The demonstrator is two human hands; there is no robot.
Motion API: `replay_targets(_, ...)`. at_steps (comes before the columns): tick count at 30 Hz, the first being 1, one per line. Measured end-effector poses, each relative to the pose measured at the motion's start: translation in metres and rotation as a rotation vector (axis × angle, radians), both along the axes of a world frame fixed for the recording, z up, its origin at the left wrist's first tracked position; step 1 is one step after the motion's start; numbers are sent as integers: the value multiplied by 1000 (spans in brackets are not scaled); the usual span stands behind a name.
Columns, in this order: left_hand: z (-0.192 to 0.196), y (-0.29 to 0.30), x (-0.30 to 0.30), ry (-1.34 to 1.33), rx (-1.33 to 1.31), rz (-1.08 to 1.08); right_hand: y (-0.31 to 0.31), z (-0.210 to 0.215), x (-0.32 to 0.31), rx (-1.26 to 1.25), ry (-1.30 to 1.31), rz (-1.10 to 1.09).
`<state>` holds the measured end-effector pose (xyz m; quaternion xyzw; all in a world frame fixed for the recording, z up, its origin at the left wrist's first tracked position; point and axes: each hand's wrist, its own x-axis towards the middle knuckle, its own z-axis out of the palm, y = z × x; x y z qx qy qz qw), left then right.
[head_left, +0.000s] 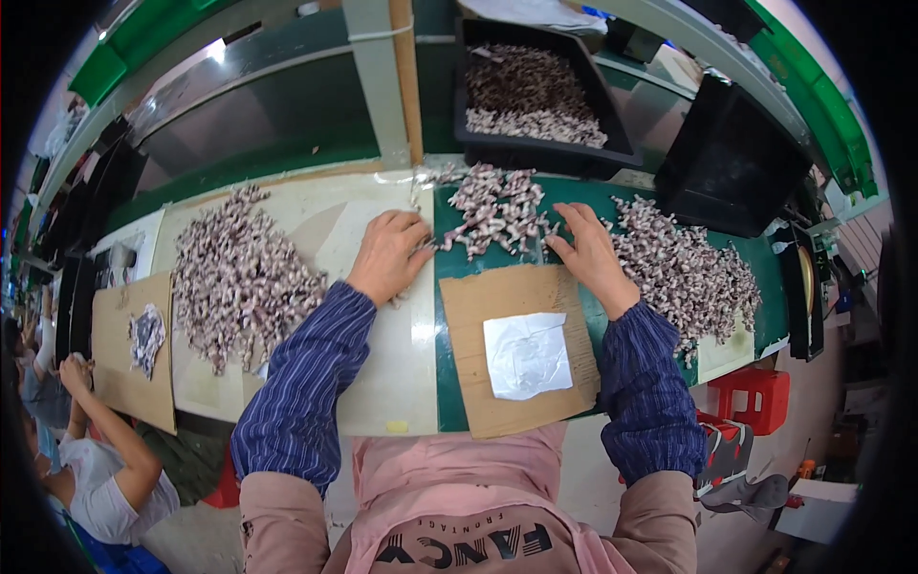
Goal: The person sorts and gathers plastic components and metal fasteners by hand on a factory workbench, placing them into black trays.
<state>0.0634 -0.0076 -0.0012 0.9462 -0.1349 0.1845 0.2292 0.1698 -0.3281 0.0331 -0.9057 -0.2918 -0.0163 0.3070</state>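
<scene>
A small heap of knobbly white and purplish-brown pieces, too small to name, lies on the green mat in front of me. My left hand rests at the heap's left edge, fingers bent forward and thumb apart. On the other side is my right hand, its thumb and fingers spread beside the pieces. I see nothing held in either hand. Between my forearms lies a brown cardboard sheet with a crumpled silvery-white square on it.
Larger piles of similar pieces lie left and right. A black bin with more pieces stands at the back, beside a tilted black bin. A co-worker sits at the left near another cardboard sheet. Red stools stand below right.
</scene>
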Motion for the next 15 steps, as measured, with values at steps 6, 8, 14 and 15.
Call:
replay_targets(6,0,8,-10,34,-63,29,6,41,98,178,-324,-113)
replay_targets(8,-4,-1,-11,17,-87,60,4,34,148,98,-304,-149)
replay_targets(14,-2,-10,-14,54,-97,82,50,26,218,-378,344,-236)
replay_targets(15,-3,-8,-15,43,-89,93,59,25,214,-408,358,-191)
